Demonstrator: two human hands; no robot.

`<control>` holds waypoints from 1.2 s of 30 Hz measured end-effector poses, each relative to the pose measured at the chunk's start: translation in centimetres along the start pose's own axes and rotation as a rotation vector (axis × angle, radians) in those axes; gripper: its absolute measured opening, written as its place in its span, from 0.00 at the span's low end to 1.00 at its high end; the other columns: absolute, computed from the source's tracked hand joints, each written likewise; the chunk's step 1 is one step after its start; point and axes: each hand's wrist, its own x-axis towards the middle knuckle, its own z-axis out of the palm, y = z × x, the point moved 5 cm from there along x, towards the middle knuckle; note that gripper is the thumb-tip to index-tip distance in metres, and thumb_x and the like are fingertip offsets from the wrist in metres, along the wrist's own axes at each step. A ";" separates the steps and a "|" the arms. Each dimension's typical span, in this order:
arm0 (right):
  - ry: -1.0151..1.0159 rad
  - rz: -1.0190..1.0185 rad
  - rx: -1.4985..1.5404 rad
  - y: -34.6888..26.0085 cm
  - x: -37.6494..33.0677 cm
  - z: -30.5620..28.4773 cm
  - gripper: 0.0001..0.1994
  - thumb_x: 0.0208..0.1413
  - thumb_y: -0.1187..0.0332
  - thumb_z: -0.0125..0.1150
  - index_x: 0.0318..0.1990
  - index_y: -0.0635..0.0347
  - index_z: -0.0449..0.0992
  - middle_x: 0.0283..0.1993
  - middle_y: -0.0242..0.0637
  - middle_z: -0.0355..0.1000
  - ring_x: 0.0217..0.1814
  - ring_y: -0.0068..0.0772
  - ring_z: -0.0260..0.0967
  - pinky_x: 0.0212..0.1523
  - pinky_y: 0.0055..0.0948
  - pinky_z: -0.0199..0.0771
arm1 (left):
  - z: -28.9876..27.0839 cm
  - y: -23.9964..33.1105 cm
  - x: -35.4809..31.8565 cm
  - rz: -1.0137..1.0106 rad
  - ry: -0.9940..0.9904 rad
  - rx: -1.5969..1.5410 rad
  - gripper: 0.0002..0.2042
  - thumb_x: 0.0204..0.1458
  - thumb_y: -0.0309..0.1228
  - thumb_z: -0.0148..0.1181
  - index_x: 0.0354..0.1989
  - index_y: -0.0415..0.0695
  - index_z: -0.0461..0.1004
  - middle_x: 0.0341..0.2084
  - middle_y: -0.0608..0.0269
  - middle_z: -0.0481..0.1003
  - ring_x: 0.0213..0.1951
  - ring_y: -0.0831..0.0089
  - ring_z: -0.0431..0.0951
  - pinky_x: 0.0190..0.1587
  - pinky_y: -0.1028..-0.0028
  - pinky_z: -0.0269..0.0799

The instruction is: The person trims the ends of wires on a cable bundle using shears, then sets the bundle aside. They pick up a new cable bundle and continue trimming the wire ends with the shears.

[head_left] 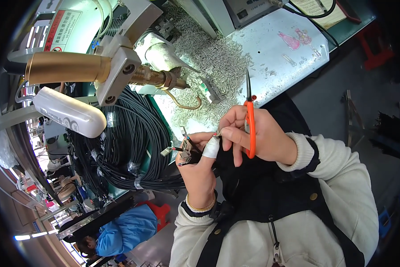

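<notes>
thin black cable end with its stripped, coloured inner wires and small metal tips sits pinched in the left hand, held up in front of the chest, just beside the coiled bundle of black cables on the bench. the left hand's fingers are pressed together round it, and one of them wears a white tape wrap. the right hand is closed round orange-handled thread snips, blades pointing up and away, while its thumb and forefinger pinch at a wire tip. judging by this, the sheath is already stripped and the wires exposed; fine handling of the tips looks still in progress. a heap of small silvery metal terminals lies on the white bench top.
</notes>
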 end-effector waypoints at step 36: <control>0.159 -0.067 -0.379 -1.8 6.6 -2.1 0.08 0.52 0.69 0.51 0.32 0.65 0.64 0.12 0.29 0.59 0.09 0.16 0.53 0.10 0.19 0.54 | 0.8 0.4 8.7 -0.300 -0.328 -0.212 0.10 0.46 0.28 0.56 0.33 0.38 0.65 0.12 0.73 0.58 0.11 0.87 0.50 0.12 0.85 0.42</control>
